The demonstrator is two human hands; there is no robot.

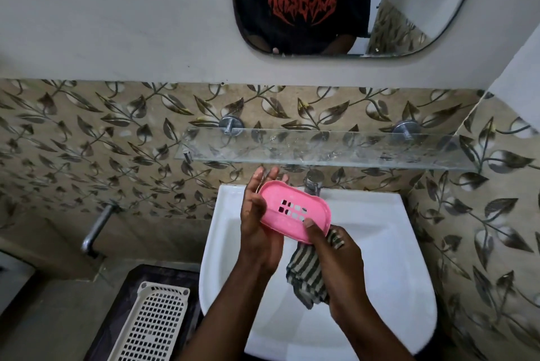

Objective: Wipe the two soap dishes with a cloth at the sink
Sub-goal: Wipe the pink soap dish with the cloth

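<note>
Above sink [385, 246], soap dish [295, 210] in left fingers [258, 181], cloth [306, 273] in right fingers [317, 233]

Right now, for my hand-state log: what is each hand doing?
Left hand: holds the pink soap dish.
Right hand: grips the striped cloth, thumb on the dish.

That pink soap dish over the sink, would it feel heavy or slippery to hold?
Probably light: the pink soap dish is thin, slotted plastic in the left hand. Likely stiff: no bend under the thumb of the right hand. Smooth surface, so perhaps slippery.
</note>
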